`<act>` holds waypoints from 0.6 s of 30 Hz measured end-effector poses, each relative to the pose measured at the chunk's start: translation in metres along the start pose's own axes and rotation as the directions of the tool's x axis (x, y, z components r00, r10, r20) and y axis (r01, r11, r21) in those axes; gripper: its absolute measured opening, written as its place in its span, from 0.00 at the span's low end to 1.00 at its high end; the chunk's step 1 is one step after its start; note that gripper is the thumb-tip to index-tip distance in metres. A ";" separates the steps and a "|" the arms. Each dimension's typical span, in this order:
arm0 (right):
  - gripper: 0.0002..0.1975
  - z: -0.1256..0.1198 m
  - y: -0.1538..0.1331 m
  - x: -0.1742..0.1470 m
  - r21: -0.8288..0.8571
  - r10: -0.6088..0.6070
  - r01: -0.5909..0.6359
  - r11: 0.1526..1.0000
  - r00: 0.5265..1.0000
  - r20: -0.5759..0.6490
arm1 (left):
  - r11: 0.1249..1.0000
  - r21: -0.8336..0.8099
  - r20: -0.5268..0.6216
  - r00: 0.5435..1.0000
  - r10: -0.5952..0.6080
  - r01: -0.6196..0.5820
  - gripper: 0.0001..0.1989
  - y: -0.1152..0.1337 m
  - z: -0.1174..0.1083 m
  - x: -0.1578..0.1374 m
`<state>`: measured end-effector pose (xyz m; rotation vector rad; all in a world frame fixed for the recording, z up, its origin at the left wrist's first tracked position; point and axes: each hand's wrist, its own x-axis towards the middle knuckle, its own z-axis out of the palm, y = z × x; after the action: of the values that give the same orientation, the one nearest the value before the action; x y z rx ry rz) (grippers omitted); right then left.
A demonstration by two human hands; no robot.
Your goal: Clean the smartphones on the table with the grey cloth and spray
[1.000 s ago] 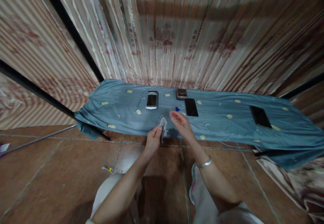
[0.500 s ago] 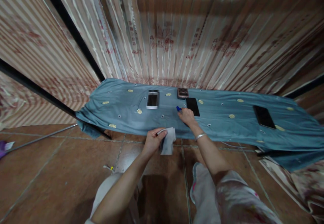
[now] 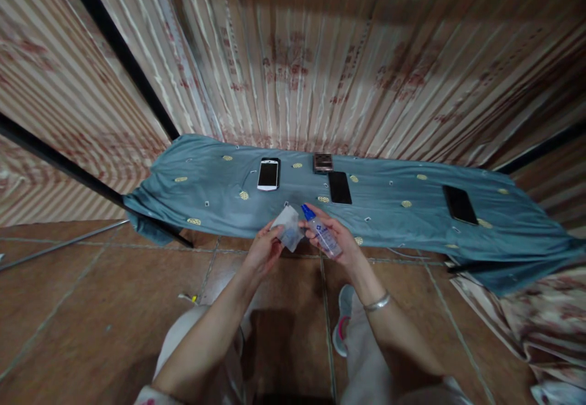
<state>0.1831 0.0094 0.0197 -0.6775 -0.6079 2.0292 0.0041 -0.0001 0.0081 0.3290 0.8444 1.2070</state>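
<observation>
My left hand (image 3: 265, 248) pinches a thin white cloth or wipe (image 3: 289, 229) above the front edge of the bench. Beside it, my right hand (image 3: 339, 234) is wrapped round a small clear bottle (image 3: 326, 238) with a blue cap (image 3: 308, 212) and blue print. The bottle leans with its cap up and to the left, close to the cloth. Behind the hands lie a white-framed phone (image 3: 268, 174) and a black phone (image 3: 340, 187), both flat on the blue fabric.
Blue patterned fabric (image 3: 220, 203) covers the low bench. A small dark square item (image 3: 323, 162), blurred, lies at the back. Another black phone (image 3: 460, 204) is at the right. Striped curtains (image 3: 297, 57) hang behind, with black poles (image 3: 123, 57) at the left.
My right hand has lifted the bottle off the fabric and turned it beside the cloth. My left hand has raised the cloth, which is now spread more. The view has shifted slightly.
</observation>
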 end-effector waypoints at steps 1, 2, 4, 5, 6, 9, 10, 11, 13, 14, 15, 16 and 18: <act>0.23 0.001 0.002 -0.002 0.007 0.001 -0.001 1.000 1.000 0.021 | 1.000 -0.005 -0.012 1.000 -0.020 0.020 0.08 0.000 0.001 0.000; 0.23 0.001 0.004 -0.004 0.010 -0.002 0.002 1.000 0.999 0.041 | 0.999 -0.011 -0.020 0.999 -0.042 0.042 0.07 0.000 0.002 0.000; 0.25 0.001 0.008 -0.006 0.004 -0.005 0.004 1.000 0.997 0.073 | 0.997 -0.026 -0.029 0.997 -0.077 0.076 0.07 0.000 0.004 0.001; 0.26 0.001 0.010 -0.006 -0.006 0.001 0.000 1.000 0.996 0.087 | 0.996 -0.039 -0.030 0.996 -0.087 0.086 0.08 -0.001 0.005 0.002; 0.28 0.001 0.012 -0.006 -0.021 0.010 -0.008 1.000 0.995 0.097 | 0.995 -0.055 -0.029 0.996 -0.090 0.088 0.09 -0.001 0.005 0.003; 0.32 0.001 0.019 -0.004 -0.102 0.018 -0.011 0.995 0.997 0.071 | 0.992 -0.101 0.003 0.997 -0.078 0.078 0.10 -0.003 0.006 0.005; 0.32 0.002 0.022 -0.003 -0.136 0.012 -0.006 0.991 0.999 0.049 | 0.991 -0.107 0.018 0.997 -0.072 0.074 0.10 -0.003 0.006 0.005; 0.33 0.002 0.024 -0.002 -0.170 0.007 -0.002 0.985 1.000 0.026 | 0.992 -0.110 0.030 0.998 -0.063 0.066 0.11 -0.003 0.006 0.006; 0.34 0.004 0.028 -0.001 -0.237 0.007 -0.009 0.971 1.000 -0.010 | 0.992 -0.111 0.038 0.998 -0.051 0.055 0.12 -0.003 0.006 0.006; 0.35 0.004 0.030 -0.001 -0.269 0.013 -0.018 0.963 1.000 -0.023 | 0.992 -0.113 0.034 0.998 -0.049 0.053 0.13 -0.003 0.006 0.006; 0.35 0.005 0.031 0.000 -0.294 0.018 -0.027 0.955 0.999 -0.035 | 0.992 -0.115 0.029 0.998 -0.049 0.052 0.14 -0.003 0.006 0.006; 0.36 0.005 0.031 0.000 -0.308 0.027 -0.037 0.951 0.999 -0.038 | 0.992 -0.117 0.022 0.999 -0.050 0.052 0.15 -0.003 0.006 0.006; 0.37 0.004 0.030 0.001 -0.277 0.070 -0.070 0.958 0.997 -0.007 | 0.991 -0.121 0.009 0.999 -0.048 0.048 0.16 -0.002 0.006 0.006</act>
<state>0.1622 -0.0052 0.0032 -0.8711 -0.8926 2.0295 0.0106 0.0053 0.0083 0.2122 0.7663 1.2060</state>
